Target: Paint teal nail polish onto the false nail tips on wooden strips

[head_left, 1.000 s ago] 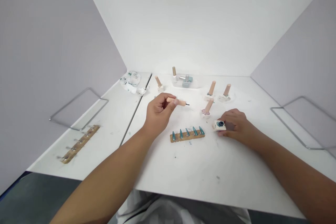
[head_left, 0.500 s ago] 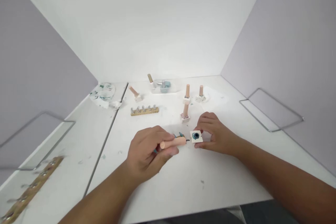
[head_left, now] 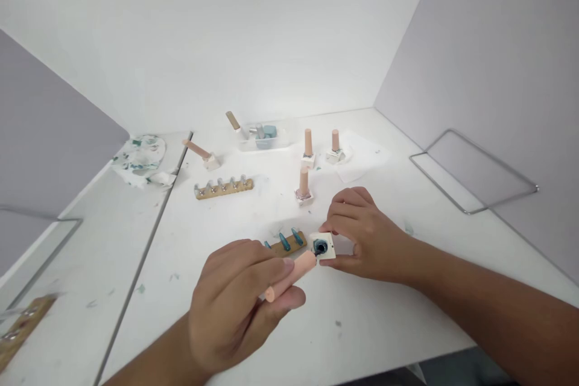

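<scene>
Pinched in my left hand is a nail polish brush with a peach cap handle; its dark tip is at the mouth of the bottle. My right hand is closed round the sides of a square white nail polish bottle, tilted so that its teal-smeared opening faces me. Just behind my left fingers lies a wooden strip carrying teal-painted nail tips. Its left end is hidden by my left hand.
Farther back are peach-capped polish bottles, a strip of unpainted clear tips and a clear tray with bottles. Stained wipes lie at the back left. A wire stand is on the right, and another wooden strip at lower left.
The brush tip has come from beside the bottle to its opening. The view has shifted, and more of the teal nail tips shows behind my left hand.
</scene>
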`<act>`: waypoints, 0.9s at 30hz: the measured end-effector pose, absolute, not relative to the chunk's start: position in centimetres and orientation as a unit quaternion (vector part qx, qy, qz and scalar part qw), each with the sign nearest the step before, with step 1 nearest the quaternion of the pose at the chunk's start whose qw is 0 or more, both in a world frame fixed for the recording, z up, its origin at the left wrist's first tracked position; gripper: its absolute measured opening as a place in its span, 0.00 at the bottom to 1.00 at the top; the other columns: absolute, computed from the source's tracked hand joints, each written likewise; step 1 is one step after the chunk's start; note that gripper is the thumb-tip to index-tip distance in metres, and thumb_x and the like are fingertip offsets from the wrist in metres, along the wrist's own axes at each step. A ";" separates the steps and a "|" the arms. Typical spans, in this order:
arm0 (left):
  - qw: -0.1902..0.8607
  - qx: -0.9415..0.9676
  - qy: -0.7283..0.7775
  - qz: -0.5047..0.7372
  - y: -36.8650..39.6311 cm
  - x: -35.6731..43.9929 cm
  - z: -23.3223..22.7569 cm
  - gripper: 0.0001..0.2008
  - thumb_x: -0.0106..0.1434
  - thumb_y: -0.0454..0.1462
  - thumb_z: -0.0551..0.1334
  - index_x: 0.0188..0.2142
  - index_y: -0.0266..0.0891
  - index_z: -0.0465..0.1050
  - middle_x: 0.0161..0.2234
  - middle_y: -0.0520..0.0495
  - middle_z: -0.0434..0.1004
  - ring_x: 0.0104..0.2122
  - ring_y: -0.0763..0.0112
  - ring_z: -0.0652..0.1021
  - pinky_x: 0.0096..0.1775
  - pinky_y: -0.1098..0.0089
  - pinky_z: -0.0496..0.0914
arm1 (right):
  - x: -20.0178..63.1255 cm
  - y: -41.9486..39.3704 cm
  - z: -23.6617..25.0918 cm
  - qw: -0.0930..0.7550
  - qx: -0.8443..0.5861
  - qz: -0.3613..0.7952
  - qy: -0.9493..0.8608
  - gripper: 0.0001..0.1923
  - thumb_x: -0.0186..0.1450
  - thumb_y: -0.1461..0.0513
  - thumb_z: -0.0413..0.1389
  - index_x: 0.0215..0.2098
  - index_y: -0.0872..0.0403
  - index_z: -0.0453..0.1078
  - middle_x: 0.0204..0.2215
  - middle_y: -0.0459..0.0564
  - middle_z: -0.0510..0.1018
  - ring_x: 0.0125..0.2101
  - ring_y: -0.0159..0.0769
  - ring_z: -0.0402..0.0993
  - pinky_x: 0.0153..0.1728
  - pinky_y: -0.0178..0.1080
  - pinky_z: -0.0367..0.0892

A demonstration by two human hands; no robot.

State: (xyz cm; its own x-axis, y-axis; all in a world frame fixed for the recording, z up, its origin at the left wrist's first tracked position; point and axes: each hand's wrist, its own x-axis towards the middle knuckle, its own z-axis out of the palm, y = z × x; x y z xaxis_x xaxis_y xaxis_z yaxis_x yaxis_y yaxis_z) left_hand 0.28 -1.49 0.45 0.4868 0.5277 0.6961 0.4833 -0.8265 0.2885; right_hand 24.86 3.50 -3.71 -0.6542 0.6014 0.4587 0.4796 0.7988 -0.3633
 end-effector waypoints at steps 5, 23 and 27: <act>0.025 0.870 0.293 0.397 -1.4 0.6 0.4 0.04 0.70 0.36 0.59 0.42 0.37 0.67 0.22 0.51 0.72 0.20 0.74 0.71 0.22 0.73 0.68 | 24.8 3.2 -3.5 0.280 -0.297 0.106 -0.907 0.14 0.57 0.56 0.68 0.33 0.56 0.72 0.28 0.47 0.74 0.39 0.41 0.66 0.41 0.44 0.56; 0.057 0.884 0.301 0.352 -1.4 1.2 -0.8 0.07 0.67 0.33 0.63 0.44 0.35 0.70 0.26 0.50 0.74 0.24 0.75 0.72 0.27 0.72 0.68 | 24.4 2.5 -3.2 0.266 -0.298 0.019 -0.917 0.04 0.60 0.62 0.61 0.31 0.56 0.74 0.25 0.49 0.74 0.37 0.42 0.65 0.38 0.46 0.54; 0.068 0.886 0.309 0.338 -1.5 1.3 -1.0 0.08 0.67 0.33 0.63 0.46 0.35 0.70 0.28 0.51 0.74 0.25 0.76 0.72 0.29 0.74 0.69 | 24.4 2.5 -3.4 0.268 -0.296 0.011 -0.917 0.04 0.61 0.62 0.61 0.30 0.56 0.73 0.24 0.48 0.73 0.36 0.42 0.65 0.38 0.46 0.54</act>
